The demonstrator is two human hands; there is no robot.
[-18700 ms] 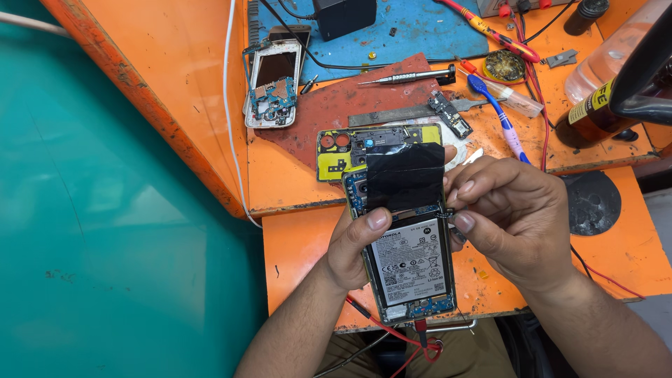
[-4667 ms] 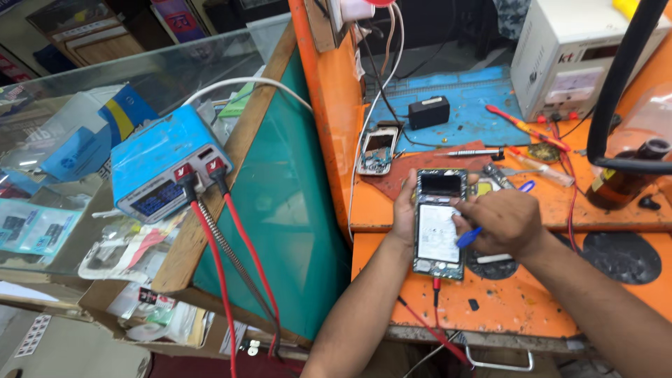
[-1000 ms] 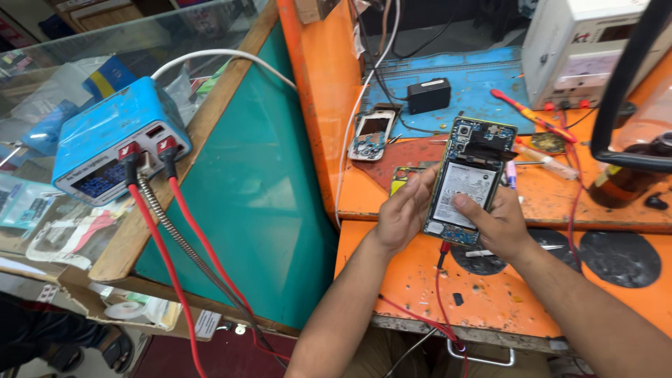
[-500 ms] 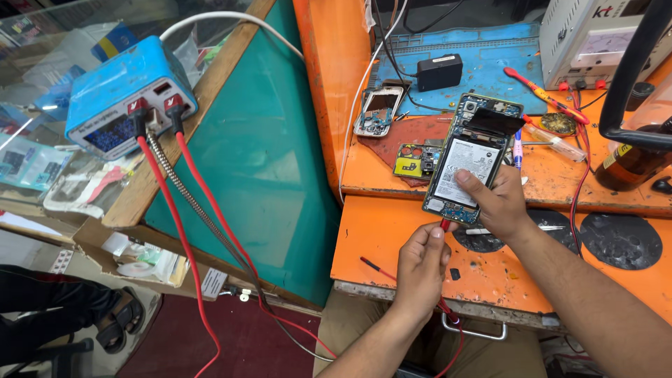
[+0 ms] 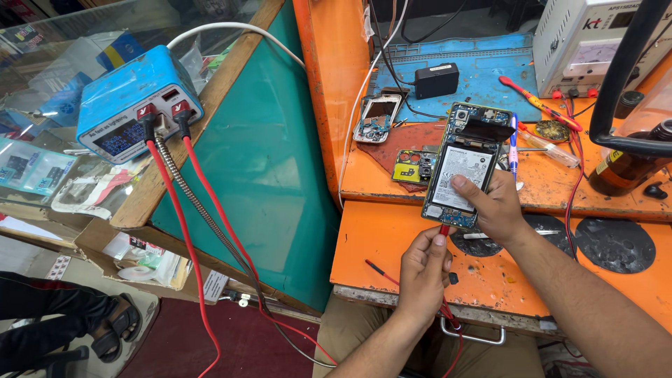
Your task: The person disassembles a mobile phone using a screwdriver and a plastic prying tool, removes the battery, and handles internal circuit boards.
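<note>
The left hand (image 5: pixel 423 262) has risen, pinching a red probe (image 5: pixel 444 229) against the opened phone (image 5: pixel 465 164), which the right hand (image 5: pixel 493 203) grips.

1. The right hand (image 5: pixel 493 206) grips an opened phone (image 5: pixel 463 166) above the orange bench (image 5: pixel 392 241).
2. Just below the phone, the left hand (image 5: pixel 422 269) pinches a red probe (image 5: pixel 443 229) touching its bottom edge.
3. Far left of the phone sits a blue power supply (image 5: pixel 136 101).

From my remote view: a white battery label (image 5: pixel 462 178) on the opened phone; a dark display screen (image 5: pixel 120 137) on the blue box, left; clear packets (image 5: pixel 31 171) beneath glass.
</note>
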